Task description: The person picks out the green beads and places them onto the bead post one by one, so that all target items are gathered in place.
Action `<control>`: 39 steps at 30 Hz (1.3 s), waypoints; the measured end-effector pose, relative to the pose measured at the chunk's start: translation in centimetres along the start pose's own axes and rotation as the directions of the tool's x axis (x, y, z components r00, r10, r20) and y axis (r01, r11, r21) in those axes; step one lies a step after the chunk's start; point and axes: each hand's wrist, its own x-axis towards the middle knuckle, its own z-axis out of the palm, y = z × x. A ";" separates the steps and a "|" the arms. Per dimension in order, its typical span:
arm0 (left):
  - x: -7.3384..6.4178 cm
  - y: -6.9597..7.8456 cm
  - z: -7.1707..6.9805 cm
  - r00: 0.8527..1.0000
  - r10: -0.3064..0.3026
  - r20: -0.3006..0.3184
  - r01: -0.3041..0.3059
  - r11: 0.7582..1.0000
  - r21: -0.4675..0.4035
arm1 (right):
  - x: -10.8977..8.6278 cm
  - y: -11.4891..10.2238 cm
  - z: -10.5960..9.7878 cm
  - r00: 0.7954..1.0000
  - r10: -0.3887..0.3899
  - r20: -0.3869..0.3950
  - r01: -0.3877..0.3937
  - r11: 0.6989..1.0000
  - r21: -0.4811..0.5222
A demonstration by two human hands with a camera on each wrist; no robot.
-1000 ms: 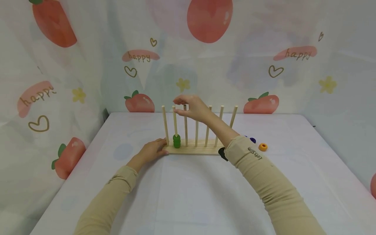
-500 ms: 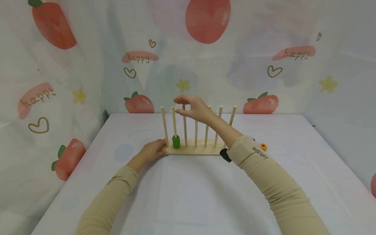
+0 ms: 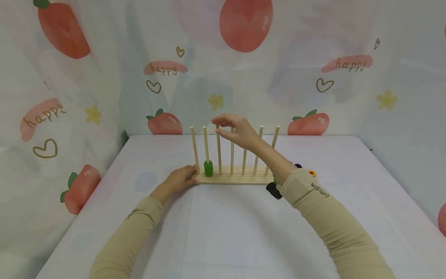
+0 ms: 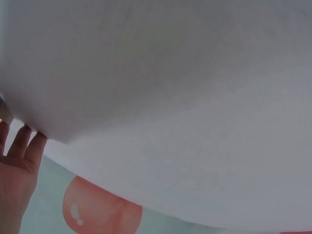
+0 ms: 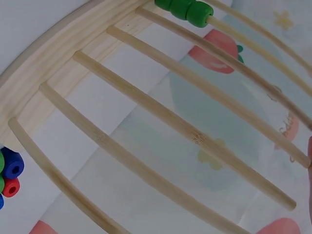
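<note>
A pale wooden base (image 3: 230,179) carries a row of several upright pegs in the head view. Green beads (image 3: 208,169) sit stacked low on the second peg (image 3: 206,144) from the left; the right wrist view shows these green beads (image 5: 184,9) too. My left hand (image 3: 177,180) rests at the base's left end, thumb by the front corner, straight fingers (image 4: 35,148) low at the tabletop. High by the third peg's top, my right hand (image 3: 237,130) is bent in a loose C, thumb and fingertips apart, no bead visible between them.
Loose beads lie right of the base: an orange one (image 3: 311,173), a dark blue one (image 3: 297,166), and blue (image 5: 13,165) and red (image 5: 11,187) ones in the right wrist view. The right forearm partly hides them. A fruit-print cloth wall (image 3: 251,89) stands behind the table.
My right hand has shifted slightly right, from the second peg's top to the third's. The left hand and the green beads stay put.
</note>
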 end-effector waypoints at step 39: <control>-0.2 0.1 -0.1 1.000 0.020 -0.011 -0.020 1.000 -0.014 | -8.6 2.1 -1.7 0.993 0.079 -0.092 -0.080 0.997 -0.003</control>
